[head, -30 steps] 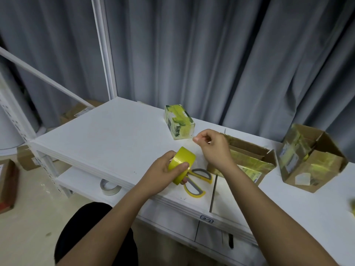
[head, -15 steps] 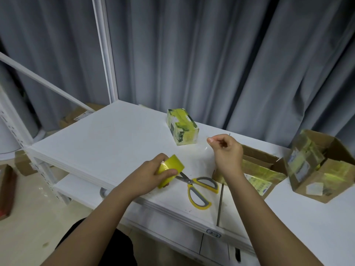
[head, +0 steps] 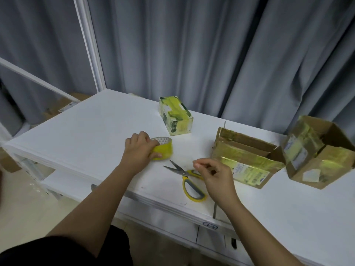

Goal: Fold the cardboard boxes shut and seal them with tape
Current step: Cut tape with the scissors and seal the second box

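Cardboard boxes on the white table (head: 80, 131): one small, wrapped in yellow tape (head: 175, 118), closed, lying at 12 o'clock from the tape roll; one brown, flaps open (head: 244, 160), at 3 o'clock from the scissors; a second brown one (head: 318, 152), also open and patched with yellowish tape, just beside it at its 3 o'clock. Yellow tape roll (head: 163, 148) lying flat on the table, gripped from the 9 o'clock side by the left hand (head: 139, 150), fingers over the top rim, thumb curled against the near wall. Yellow-handled scissors (head: 189, 181) lying blades apart at 5 o'clock from the roll, tips toward it. Right hand (head: 216, 176) above the scissor handles, fingers curled, thumb and forefinger tips pressed together; whether pinching a clear tape end, cannot tell. Grey curtain (head: 211, 54) hanging behind, at 12 o'clock.
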The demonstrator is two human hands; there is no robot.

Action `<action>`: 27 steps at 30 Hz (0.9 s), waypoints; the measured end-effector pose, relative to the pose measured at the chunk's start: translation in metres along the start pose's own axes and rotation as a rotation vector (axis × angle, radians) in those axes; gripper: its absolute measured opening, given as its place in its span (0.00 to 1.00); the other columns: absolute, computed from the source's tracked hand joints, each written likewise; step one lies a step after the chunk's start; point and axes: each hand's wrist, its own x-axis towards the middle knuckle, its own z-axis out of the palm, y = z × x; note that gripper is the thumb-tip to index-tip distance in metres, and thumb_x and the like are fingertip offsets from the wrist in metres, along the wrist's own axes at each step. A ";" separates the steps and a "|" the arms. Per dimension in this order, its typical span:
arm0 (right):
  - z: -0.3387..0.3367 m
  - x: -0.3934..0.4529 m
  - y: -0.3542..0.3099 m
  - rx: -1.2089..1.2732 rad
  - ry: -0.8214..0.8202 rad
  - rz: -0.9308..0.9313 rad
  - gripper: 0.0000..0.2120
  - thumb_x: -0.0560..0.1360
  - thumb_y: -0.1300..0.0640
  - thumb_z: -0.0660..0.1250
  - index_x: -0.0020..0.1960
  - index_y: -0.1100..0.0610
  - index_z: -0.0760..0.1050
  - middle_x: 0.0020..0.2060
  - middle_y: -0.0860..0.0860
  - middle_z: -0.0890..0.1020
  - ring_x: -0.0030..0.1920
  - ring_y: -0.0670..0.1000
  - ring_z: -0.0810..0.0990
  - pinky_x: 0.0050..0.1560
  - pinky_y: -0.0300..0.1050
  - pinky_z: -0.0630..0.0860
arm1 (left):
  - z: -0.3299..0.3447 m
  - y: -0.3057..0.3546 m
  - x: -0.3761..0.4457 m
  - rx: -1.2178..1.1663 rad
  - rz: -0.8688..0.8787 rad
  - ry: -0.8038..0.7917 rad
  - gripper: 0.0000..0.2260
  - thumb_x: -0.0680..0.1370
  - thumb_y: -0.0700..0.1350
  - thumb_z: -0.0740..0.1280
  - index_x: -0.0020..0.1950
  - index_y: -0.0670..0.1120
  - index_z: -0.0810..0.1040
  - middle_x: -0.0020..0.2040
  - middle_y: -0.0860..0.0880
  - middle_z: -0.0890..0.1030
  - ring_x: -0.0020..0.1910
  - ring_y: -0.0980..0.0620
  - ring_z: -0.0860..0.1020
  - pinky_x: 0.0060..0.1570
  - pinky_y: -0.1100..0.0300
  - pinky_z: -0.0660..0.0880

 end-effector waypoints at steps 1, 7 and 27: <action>0.002 -0.002 0.003 0.011 -0.019 0.015 0.09 0.75 0.63 0.69 0.43 0.49 0.82 0.43 0.47 0.84 0.44 0.40 0.80 0.44 0.32 0.74 | 0.005 0.003 0.004 -0.038 0.006 -0.008 0.17 0.74 0.58 0.66 0.57 0.50 0.78 0.54 0.46 0.70 0.53 0.45 0.68 0.50 0.54 0.63; 0.014 -0.002 0.010 0.057 -0.213 0.123 0.11 0.78 0.65 0.65 0.56 0.53 0.80 0.47 0.46 0.84 0.51 0.40 0.80 0.54 0.34 0.75 | 0.018 0.014 0.004 -0.437 -0.136 -0.146 0.20 0.78 0.41 0.66 0.69 0.47 0.68 0.64 0.45 0.64 0.53 0.43 0.75 0.51 0.54 0.72; 0.037 -0.001 -0.002 -0.058 -0.518 0.093 0.27 0.71 0.78 0.51 0.55 0.54 0.77 0.48 0.51 0.83 0.48 0.36 0.79 0.46 0.27 0.70 | -0.012 0.044 -0.075 -0.839 -0.291 -0.012 0.07 0.74 0.47 0.70 0.37 0.56 0.78 0.37 0.59 0.81 0.41 0.60 0.78 0.44 0.60 0.75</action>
